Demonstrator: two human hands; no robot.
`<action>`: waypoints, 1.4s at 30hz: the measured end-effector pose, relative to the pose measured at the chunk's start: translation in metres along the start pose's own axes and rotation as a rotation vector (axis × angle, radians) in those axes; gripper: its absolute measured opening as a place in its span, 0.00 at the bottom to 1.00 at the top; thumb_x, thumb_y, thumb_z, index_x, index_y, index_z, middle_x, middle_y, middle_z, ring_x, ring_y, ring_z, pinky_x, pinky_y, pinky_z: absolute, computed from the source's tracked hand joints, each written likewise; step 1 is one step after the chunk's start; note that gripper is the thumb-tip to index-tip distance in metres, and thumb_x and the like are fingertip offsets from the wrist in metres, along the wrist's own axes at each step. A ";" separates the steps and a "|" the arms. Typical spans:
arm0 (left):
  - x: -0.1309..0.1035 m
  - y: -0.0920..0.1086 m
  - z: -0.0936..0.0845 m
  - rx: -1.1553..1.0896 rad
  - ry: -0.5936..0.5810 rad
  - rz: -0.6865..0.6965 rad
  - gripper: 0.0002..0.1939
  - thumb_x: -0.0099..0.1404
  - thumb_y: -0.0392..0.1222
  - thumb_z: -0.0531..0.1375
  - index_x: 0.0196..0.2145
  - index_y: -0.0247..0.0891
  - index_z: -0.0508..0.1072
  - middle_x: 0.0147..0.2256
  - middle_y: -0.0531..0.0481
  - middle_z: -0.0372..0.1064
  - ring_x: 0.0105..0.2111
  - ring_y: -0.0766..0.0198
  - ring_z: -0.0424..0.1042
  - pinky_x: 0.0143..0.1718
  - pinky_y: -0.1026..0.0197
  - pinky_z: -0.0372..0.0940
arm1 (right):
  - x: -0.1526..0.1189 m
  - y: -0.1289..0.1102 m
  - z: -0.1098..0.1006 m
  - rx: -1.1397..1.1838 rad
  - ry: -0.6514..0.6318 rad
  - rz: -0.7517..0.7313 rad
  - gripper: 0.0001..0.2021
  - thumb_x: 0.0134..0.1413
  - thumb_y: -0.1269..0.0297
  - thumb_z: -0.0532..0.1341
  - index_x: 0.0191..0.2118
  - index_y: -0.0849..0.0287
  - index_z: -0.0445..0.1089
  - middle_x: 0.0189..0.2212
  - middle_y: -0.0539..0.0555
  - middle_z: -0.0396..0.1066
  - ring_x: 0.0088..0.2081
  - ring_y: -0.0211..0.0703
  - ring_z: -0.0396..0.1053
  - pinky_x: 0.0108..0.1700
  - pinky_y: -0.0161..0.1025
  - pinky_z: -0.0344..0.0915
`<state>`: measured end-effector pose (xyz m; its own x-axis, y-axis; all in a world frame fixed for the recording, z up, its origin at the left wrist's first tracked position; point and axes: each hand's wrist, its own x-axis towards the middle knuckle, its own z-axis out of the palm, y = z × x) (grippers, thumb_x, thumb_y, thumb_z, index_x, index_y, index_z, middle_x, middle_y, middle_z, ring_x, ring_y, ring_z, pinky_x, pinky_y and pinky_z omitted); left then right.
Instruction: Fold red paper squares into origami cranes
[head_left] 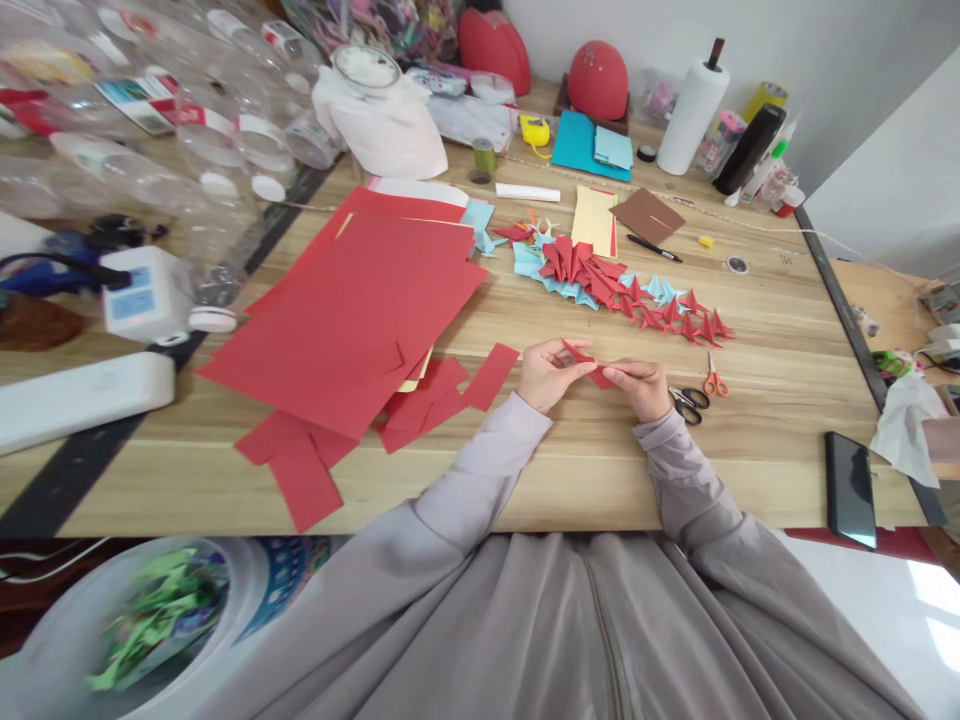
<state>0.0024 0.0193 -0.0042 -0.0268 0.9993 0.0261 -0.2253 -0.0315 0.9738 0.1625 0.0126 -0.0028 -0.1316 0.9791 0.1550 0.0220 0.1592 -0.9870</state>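
Note:
Between my two hands is a small folded piece of red paper [600, 378], held just above the wooden table. My left hand [551, 374] pinches its left side, with a red flap rising past the fingers. On the other side my right hand [639, 386] grips its edge between thumb and fingers. Beyond them lie folded red paper pieces [574, 262] and light blue ones in a chain-like row. Large red sheets [352, 300] are stacked at the left, with cut red strips [491, 376] near my left hand. Black-handled scissors [688, 402] and small orange scissors [715, 380] rest beside my right hand.
Clear plastic bottles [202, 120] crowd the far left. A white power strip [86, 400] lies at the left edge. A phone [850, 490] is near the right front corner. Below the table's left front stands a bucket [247, 590] with green scraps.

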 end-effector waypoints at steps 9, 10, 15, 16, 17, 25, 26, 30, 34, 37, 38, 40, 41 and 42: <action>0.001 -0.002 0.003 -0.083 0.001 -0.076 0.28 0.37 0.40 0.72 0.39 0.32 0.74 0.27 0.49 0.75 0.28 0.63 0.74 0.35 0.59 0.69 | 0.002 0.003 -0.001 -0.015 0.043 -0.006 0.06 0.44 0.58 0.67 0.25 0.53 0.78 0.24 0.49 0.75 0.27 0.39 0.69 0.31 0.37 0.64; 0.001 -0.003 0.004 -0.100 -0.007 -0.088 0.29 0.37 0.40 0.72 0.40 0.33 0.74 0.28 0.49 0.75 0.29 0.63 0.74 0.36 0.59 0.69 | 0.002 0.004 -0.001 -0.021 0.049 -0.010 0.06 0.44 0.58 0.67 0.25 0.53 0.78 0.24 0.49 0.75 0.27 0.39 0.69 0.32 0.38 0.65; 0.002 -0.009 0.004 0.031 0.003 -0.098 0.27 0.36 0.39 0.72 0.38 0.32 0.75 0.24 0.51 0.73 0.25 0.65 0.71 0.31 0.62 0.67 | 0.003 0.009 0.000 -0.067 0.067 -0.104 0.04 0.44 0.60 0.67 0.24 0.51 0.77 0.24 0.50 0.74 0.32 0.42 0.69 0.40 0.41 0.65; 0.002 -0.009 0.004 0.070 0.014 -0.096 0.24 0.36 0.39 0.72 0.35 0.32 0.76 0.23 0.51 0.73 0.24 0.65 0.70 0.30 0.62 0.66 | 0.003 0.009 -0.001 -0.074 0.067 -0.113 0.03 0.45 0.61 0.67 0.25 0.51 0.78 0.26 0.50 0.74 0.33 0.42 0.69 0.41 0.41 0.65; 0.003 -0.010 0.003 0.099 0.024 -0.097 0.22 0.37 0.39 0.71 0.33 0.32 0.76 0.23 0.50 0.73 0.24 0.66 0.70 0.29 0.62 0.66 | 0.003 0.009 -0.001 -0.079 0.064 -0.112 0.03 0.45 0.61 0.66 0.26 0.50 0.78 0.27 0.50 0.74 0.34 0.42 0.69 0.42 0.41 0.64; 0.001 -0.004 0.006 0.000 -0.041 -0.171 0.23 0.37 0.42 0.72 0.32 0.31 0.74 0.21 0.51 0.72 0.22 0.64 0.71 0.31 0.59 0.69 | 0.005 0.008 -0.001 -0.037 0.086 -0.050 0.05 0.43 0.58 0.67 0.24 0.52 0.77 0.27 0.50 0.73 0.34 0.42 0.69 0.41 0.41 0.66; 0.000 -0.003 0.006 0.004 -0.053 -0.179 0.22 0.36 0.43 0.72 0.31 0.31 0.74 0.21 0.51 0.72 0.22 0.63 0.71 0.31 0.58 0.69 | 0.005 0.008 -0.001 -0.026 0.089 -0.047 0.05 0.43 0.58 0.67 0.24 0.52 0.77 0.27 0.50 0.74 0.34 0.41 0.70 0.41 0.41 0.66; -0.001 -0.001 0.008 0.014 -0.037 -0.180 0.24 0.36 0.45 0.72 0.32 0.31 0.74 0.20 0.51 0.72 0.22 0.62 0.72 0.31 0.57 0.70 | 0.006 0.009 -0.001 0.004 0.102 -0.027 0.04 0.42 0.59 0.67 0.23 0.52 0.77 0.26 0.49 0.74 0.33 0.41 0.69 0.40 0.40 0.65; -0.001 -0.003 0.007 0.006 -0.061 -0.164 0.27 0.35 0.45 0.72 0.34 0.31 0.75 0.25 0.49 0.75 0.26 0.61 0.74 0.34 0.57 0.70 | 0.005 0.009 0.000 0.008 0.127 0.001 0.06 0.41 0.59 0.67 0.22 0.53 0.76 0.26 0.49 0.74 0.33 0.41 0.69 0.40 0.40 0.66; -0.001 -0.003 0.006 0.050 -0.073 -0.145 0.23 0.37 0.44 0.72 0.32 0.30 0.75 0.23 0.49 0.74 0.25 0.60 0.73 0.33 0.57 0.69 | 0.005 0.010 0.001 0.028 0.120 -0.004 0.06 0.42 0.59 0.67 0.22 0.53 0.76 0.26 0.49 0.74 0.32 0.40 0.69 0.40 0.40 0.65; -0.001 -0.004 0.005 0.050 -0.064 -0.139 0.23 0.37 0.44 0.72 0.32 0.30 0.75 0.23 0.49 0.74 0.25 0.61 0.73 0.33 0.57 0.69 | 0.005 0.010 0.002 0.031 0.120 -0.010 0.05 0.42 0.59 0.67 0.22 0.53 0.76 0.26 0.49 0.74 0.32 0.40 0.69 0.39 0.40 0.65; -0.001 -0.005 0.006 0.009 -0.054 -0.140 0.25 0.37 0.44 0.72 0.34 0.30 0.75 0.24 0.49 0.75 0.26 0.61 0.74 0.34 0.57 0.69 | 0.005 0.011 0.002 0.030 0.132 -0.014 0.05 0.42 0.59 0.67 0.22 0.53 0.76 0.26 0.49 0.74 0.32 0.40 0.69 0.39 0.39 0.65; -0.001 -0.006 0.006 -0.025 -0.062 -0.146 0.26 0.37 0.44 0.72 0.35 0.31 0.75 0.25 0.49 0.75 0.27 0.60 0.74 0.35 0.56 0.70 | 0.005 0.011 0.002 0.031 0.144 -0.008 0.06 0.42 0.59 0.67 0.22 0.53 0.76 0.26 0.48 0.74 0.32 0.40 0.69 0.39 0.39 0.65; -0.001 -0.007 0.007 -0.054 -0.078 -0.154 0.27 0.37 0.44 0.72 0.36 0.31 0.75 0.26 0.49 0.75 0.28 0.60 0.74 0.36 0.55 0.70 | 0.005 0.012 0.002 0.035 0.155 0.004 0.06 0.41 0.58 0.67 0.22 0.53 0.76 0.26 0.48 0.74 0.32 0.40 0.69 0.39 0.40 0.65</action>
<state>0.0104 0.0186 -0.0093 0.0874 0.9909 -0.1027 -0.2729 0.1230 0.9542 0.1598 0.0194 -0.0143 0.0233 0.9880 0.1527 -0.0123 0.1530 -0.9881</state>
